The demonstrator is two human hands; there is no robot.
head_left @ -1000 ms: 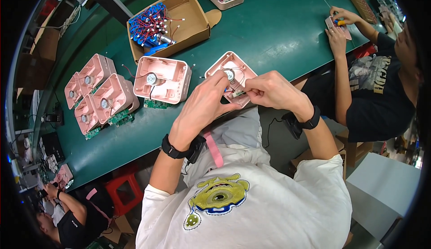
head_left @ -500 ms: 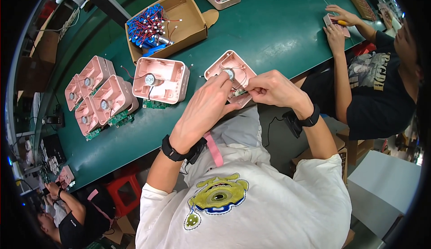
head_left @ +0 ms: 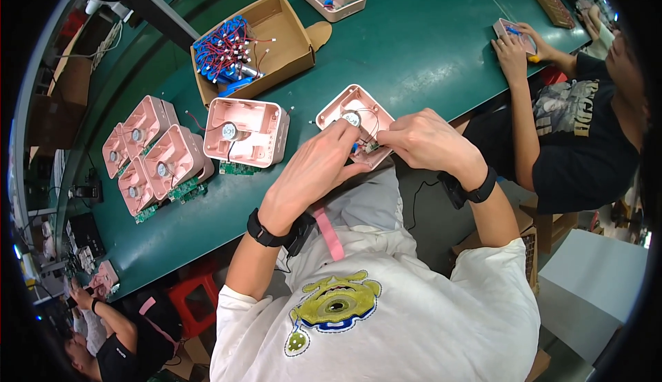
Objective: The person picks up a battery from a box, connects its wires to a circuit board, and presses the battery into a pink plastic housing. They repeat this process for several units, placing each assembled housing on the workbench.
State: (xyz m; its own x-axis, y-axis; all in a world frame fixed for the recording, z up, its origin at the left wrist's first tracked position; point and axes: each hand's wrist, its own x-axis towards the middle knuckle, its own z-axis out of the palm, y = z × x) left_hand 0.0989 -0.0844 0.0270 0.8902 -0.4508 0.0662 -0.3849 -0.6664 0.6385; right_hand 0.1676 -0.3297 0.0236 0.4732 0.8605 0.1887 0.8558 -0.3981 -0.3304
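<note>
A pink plastic housing (head_left: 332, 110) sits tilted at the table's near edge, in front of me. Inside it are a round silver speaker (head_left: 350, 117), thin wires and a small circuit board (head_left: 373, 146); a bit of blue (head_left: 355, 149) shows beside my fingers. My left hand (head_left: 318, 163) is closed over the housing's left side, fingers inside below the speaker and thumb along the near wall. At the right wall my right hand (head_left: 433, 142) is closed in a pinch by the wires and board; its fingers hide what they hold.
Another pink housing (head_left: 274, 149) stands to the left, with several more (head_left: 181, 168) beyond it and green circuit boards (head_left: 185, 190) beside them. Behind is a cardboard box (head_left: 298, 52) of blue batteries (head_left: 224, 51). One housing (head_left: 348, 11) lies far back. Co-workers sit right and lower left.
The blue piece inside the housing has come into sight by my left fingers. Both hands stay at the housing with only small shifts. The co-worker at right has moved their hands on their piece.
</note>
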